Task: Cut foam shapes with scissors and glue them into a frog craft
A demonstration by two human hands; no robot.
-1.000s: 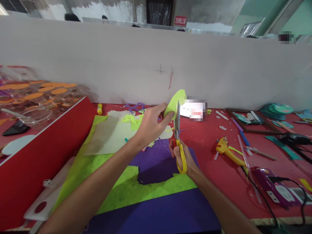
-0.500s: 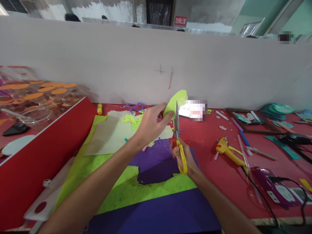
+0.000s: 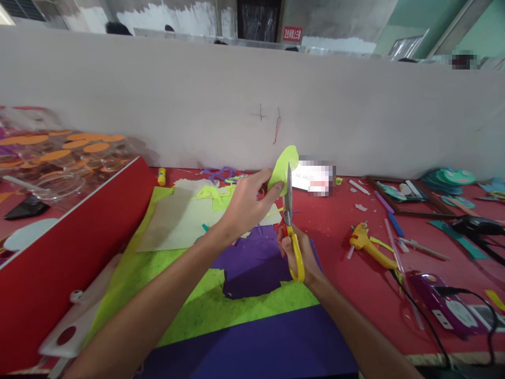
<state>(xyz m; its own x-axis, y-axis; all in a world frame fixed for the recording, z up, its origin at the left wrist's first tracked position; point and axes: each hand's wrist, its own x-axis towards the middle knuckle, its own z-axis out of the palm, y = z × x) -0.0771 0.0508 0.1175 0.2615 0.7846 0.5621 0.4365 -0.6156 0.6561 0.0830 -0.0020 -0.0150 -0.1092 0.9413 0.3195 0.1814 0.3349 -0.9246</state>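
Observation:
My left hand (image 3: 252,197) pinches a rounded piece of yellow-green felt (image 3: 284,164) between thumb and fingers, raised above the table. In my right hand (image 3: 298,247) is a pair of scissors (image 3: 295,252) with yellow handles, its blades pointing up along the felt's right edge. The blades look nearly closed; whether they grip the felt I cannot tell. Beneath my hands lie a purple sheet (image 3: 252,273) with a ragged edge, a larger yellow-green sheet (image 3: 197,310) and a pale sheet (image 3: 165,221) bearing green scraps (image 3: 215,197).
At right on the red table (image 3: 335,231) are a yellow glue gun (image 3: 371,245), a purple power strip (image 3: 445,302) with cables and a brown frame (image 3: 410,197). A bright phone screen (image 3: 313,178) leans at the back. A red divider (image 3: 79,247) stands left, near a glue stick (image 3: 161,177).
The felt piece has turned slightly and looks narrower, its tip shifted a little left. The scissors and both hands have moved slightly right.

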